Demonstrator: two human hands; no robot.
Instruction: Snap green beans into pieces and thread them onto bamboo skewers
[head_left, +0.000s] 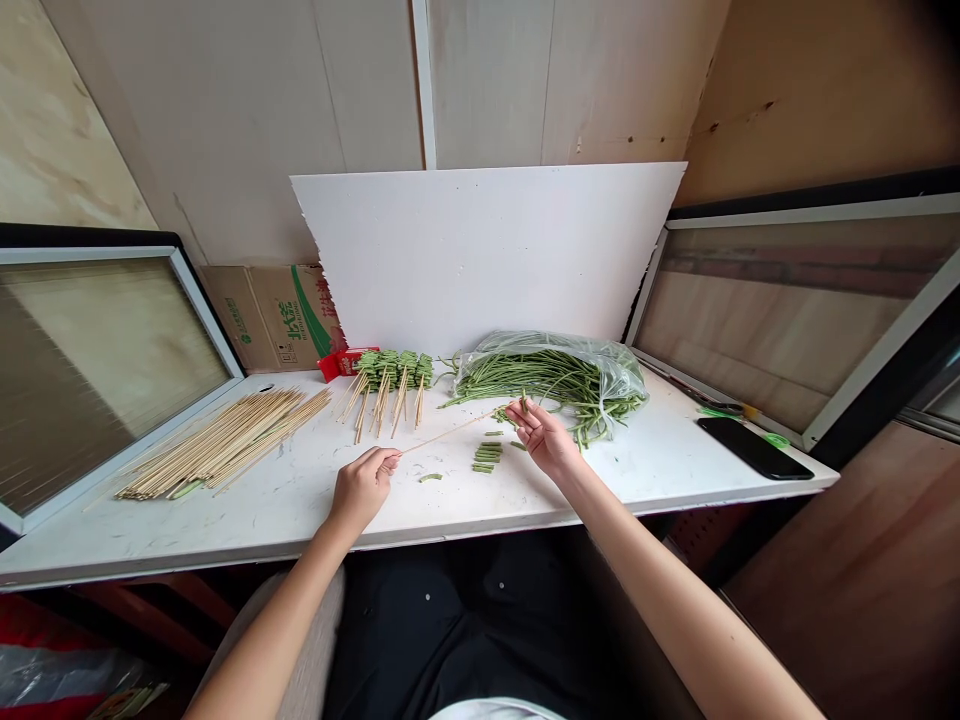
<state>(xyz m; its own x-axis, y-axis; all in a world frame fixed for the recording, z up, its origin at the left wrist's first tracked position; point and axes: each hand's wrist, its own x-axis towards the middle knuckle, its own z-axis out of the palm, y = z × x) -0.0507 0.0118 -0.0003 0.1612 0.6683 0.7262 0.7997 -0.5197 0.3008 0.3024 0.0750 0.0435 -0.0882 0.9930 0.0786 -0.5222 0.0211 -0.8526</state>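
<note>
My left hand (365, 487) is closed around the near end of a thin bamboo skewer (450, 430), above the front of the white table. At the skewer's far end, my right hand (544, 435) pinches a short green bean piece (523, 402) against the tip. Whether the tip has pierced it is too small to tell. Below the hands lie a small group of cut bean pieces (487, 457) and one stray bean piece (430, 477). Behind my right hand, long green beans (525, 375) fill a clear plastic bag (626, 370), some spilling out of its side.
Loose bamboo skewers (225, 440) lie in a heap at the left. Several skewers threaded with bean pieces (394, 370) are stacked at the back. A black phone (754, 447) rests at the right edge. A white board (487, 255) and a cardboard box (274, 315) stand behind.
</note>
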